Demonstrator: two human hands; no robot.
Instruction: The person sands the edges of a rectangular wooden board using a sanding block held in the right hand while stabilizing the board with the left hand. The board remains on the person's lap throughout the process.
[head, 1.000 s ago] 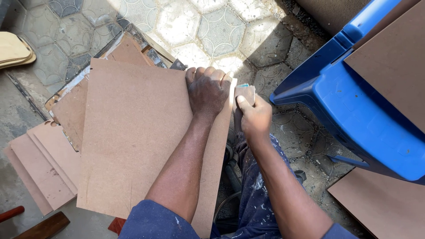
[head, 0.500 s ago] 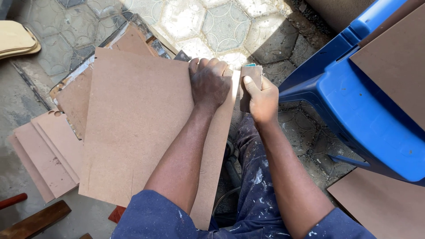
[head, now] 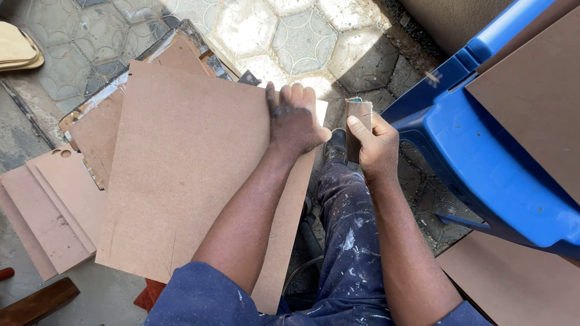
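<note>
my left hand [head: 296, 121] lies flat and spread on the far right corner of the big brown fibreboard sheet [head: 187, 175], fingers hooked over its far edge, pinning it down across my lap. my right hand [head: 376, 145] is closed around a small folded piece of brown sandpaper [head: 357, 124], thumb pressed on its face, held just beside the right edge of that sheet and, as far as i can tell, not quite touching it. i'd judge this to be the edge-sanding step, with the paper lifted at the far end of a stroke; the next move seems to call for setting the paper back against the edge and keeping the sheet from sliding under my palm (the overhang looks springy). left of the sheet, more pale brown cut boards [head: 48, 211] lie stacked on the grey concrete, and another board [head: 99, 130] shows from beneath it. beyond the sheet is sunlit hexagon-patterned paving [head: 241, 24]. right of it stands a blue plastic chair [head: 483, 163] carrying another brown board [head: 538, 90].
</note>
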